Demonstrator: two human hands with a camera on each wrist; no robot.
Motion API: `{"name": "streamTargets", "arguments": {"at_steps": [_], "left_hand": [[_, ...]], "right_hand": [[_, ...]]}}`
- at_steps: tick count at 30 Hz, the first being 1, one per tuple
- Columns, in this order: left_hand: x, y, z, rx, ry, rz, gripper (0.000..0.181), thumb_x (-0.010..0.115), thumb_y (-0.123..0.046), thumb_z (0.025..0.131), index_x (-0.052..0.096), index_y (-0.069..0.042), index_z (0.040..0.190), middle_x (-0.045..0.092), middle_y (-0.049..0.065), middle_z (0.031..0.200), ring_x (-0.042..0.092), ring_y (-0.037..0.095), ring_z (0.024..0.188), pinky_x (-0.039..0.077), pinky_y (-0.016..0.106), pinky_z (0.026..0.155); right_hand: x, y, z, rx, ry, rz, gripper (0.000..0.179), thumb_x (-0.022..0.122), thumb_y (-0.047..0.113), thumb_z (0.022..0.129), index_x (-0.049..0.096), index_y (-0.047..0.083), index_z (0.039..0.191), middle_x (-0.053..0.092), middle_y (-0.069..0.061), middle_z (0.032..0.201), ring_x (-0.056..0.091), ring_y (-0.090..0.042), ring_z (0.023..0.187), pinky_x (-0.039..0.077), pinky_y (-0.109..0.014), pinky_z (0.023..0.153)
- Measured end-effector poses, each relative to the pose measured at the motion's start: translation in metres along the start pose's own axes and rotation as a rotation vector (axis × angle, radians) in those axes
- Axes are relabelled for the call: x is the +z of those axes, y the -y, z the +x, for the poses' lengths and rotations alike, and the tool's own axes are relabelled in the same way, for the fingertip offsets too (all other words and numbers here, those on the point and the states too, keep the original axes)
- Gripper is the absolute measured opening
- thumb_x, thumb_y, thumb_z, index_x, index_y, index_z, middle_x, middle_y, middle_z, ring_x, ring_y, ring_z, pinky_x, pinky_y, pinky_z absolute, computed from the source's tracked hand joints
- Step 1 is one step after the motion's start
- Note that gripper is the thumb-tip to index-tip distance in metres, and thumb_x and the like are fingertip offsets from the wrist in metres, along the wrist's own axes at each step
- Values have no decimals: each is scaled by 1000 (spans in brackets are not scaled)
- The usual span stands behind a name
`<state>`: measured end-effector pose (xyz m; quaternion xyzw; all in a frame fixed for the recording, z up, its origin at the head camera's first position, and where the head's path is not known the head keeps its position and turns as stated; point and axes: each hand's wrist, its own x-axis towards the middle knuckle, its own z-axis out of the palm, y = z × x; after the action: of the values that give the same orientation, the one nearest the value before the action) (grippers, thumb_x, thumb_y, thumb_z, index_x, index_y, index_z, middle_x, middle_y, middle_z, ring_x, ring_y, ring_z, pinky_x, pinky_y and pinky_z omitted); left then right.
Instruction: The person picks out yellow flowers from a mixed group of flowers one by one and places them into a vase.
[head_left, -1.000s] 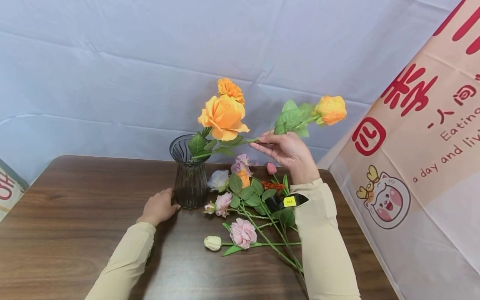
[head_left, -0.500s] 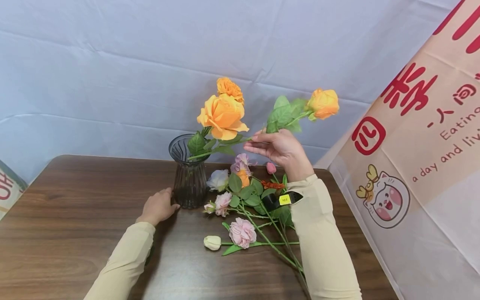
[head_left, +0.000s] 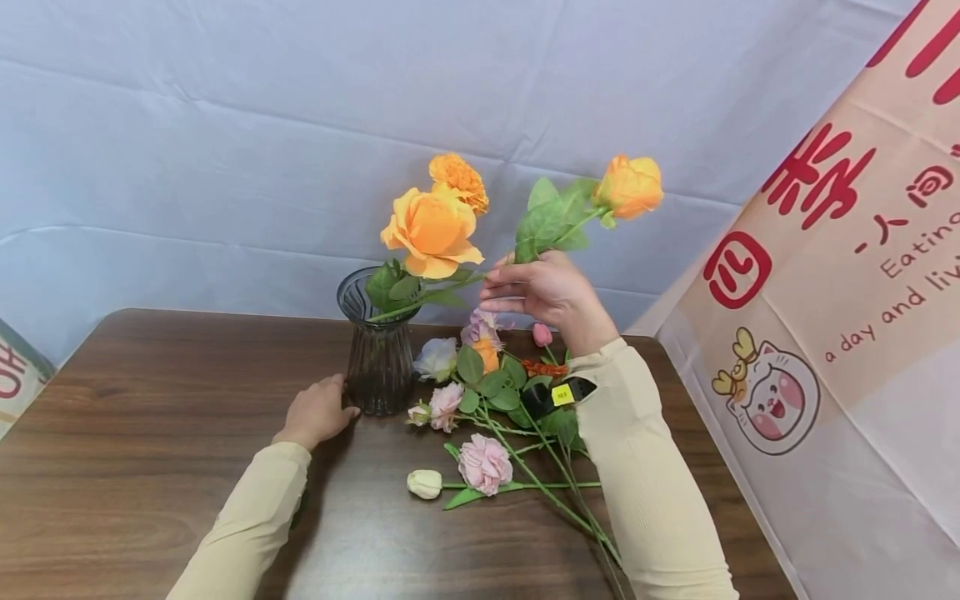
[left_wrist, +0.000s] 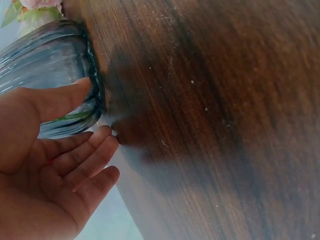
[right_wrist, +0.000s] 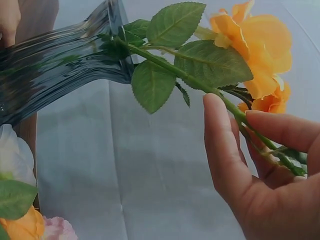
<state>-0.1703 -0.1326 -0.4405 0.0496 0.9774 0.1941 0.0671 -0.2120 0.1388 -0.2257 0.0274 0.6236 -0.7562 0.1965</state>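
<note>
Pinching one rose (head_left: 630, 186), touching one vase (head_left: 380, 367)

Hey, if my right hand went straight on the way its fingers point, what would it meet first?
Most likely the green leaves along the stem your right hand pinches, with the vase beyond; depth is hard to judge.

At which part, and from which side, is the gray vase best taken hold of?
I would grip the gray vase at its narrow neck, from the left: the flared rim above should keep it from slipping down, while loose flowers lie close on the right and the orange blooms lean that way.
</note>
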Motion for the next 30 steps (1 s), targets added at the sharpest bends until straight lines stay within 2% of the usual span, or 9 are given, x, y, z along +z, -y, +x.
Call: {"name": "streamTargets", "arguments": {"at_steps": [11, 16, 21, 30], "left_hand": [[2, -1, 0, -10, 11, -7, 62, 64, -21, 85, 38, 17, 127, 44, 34, 126, 46, 48, 110, 40, 55, 89], [2, 0, 0, -8, 5, -6, 62, 64, -21, 85, 39, 17, 127, 45, 33, 125, 47, 48, 109, 41, 55, 88], [2, 1, 0, -1, 2, -5, 62, 64, -21, 85, 39, 17, 127, 45, 33, 125, 47, 48, 108, 41, 55, 88], [2, 2, 1, 14, -9, -6, 61, 65, -21, 85, 40, 17, 125, 47, 33, 122, 49, 48, 105, 42, 55, 86]], "right_hand": [[5, -6, 7, 17, 4, -52, 13, 52, -9, 86, 58, -2, 77, 62, -16, 70, 64, -27, 65, 46, -49, 85], [6, -7, 8, 8, 13, -62, 13, 52, -9, 87, 58, -2, 77, 62, -17, 70, 64, -27, 66, 47, -49, 85], [9, -8, 8, -9, 30, -65, 12, 51, -10, 87, 58, -4, 79, 64, -17, 72, 64, -28, 67, 51, -45, 78], [15, -13, 12, -25, 50, -69, 11, 47, -12, 88, 56, -6, 85, 65, -18, 75, 66, -28, 75, 50, -44, 83]]}}
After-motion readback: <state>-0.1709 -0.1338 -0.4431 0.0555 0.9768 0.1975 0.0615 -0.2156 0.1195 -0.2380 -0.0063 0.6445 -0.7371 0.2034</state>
